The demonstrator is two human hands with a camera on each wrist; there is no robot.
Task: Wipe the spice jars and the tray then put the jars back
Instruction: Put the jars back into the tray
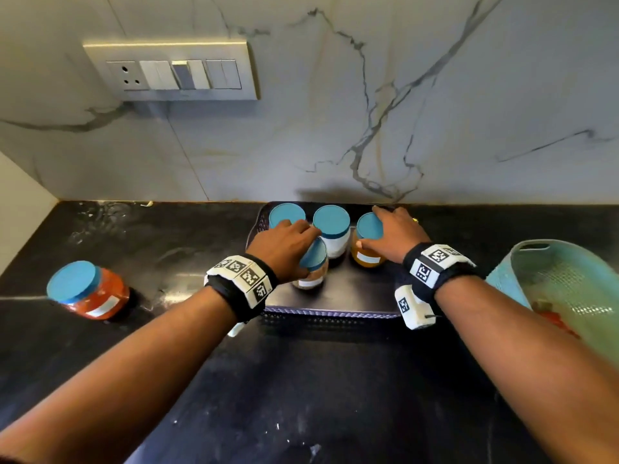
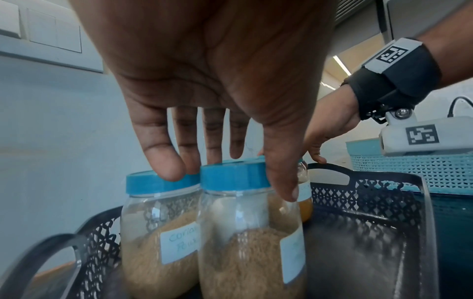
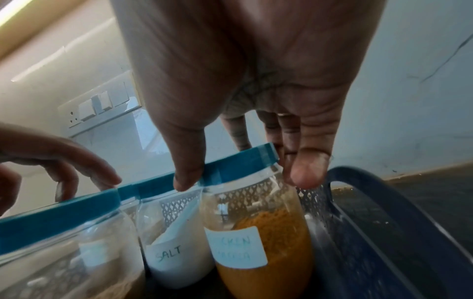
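A black lattice tray (image 1: 338,296) sits on the dark counter against the wall, with several blue-lidded jars in it. My left hand (image 1: 306,251) grips the lid of the front brown spice jar (image 1: 310,279), which leans; thumb and fingers wrap its lid (image 2: 230,176). My right hand (image 1: 368,227) grips the lid of the orange masala jar (image 1: 366,259) at the tray's right; that jar (image 3: 263,273) tilts too. The salt jar (image 1: 335,236) and the coriander jar (image 1: 286,214) stand at the back. A red spice jar (image 1: 97,296) stands alone on the counter, far left.
A pale teal basket (image 1: 562,279) with something red inside stands right of the tray, close to my right forearm. A switch panel (image 1: 170,72) hangs on the marble wall. The tray's front half is bare.
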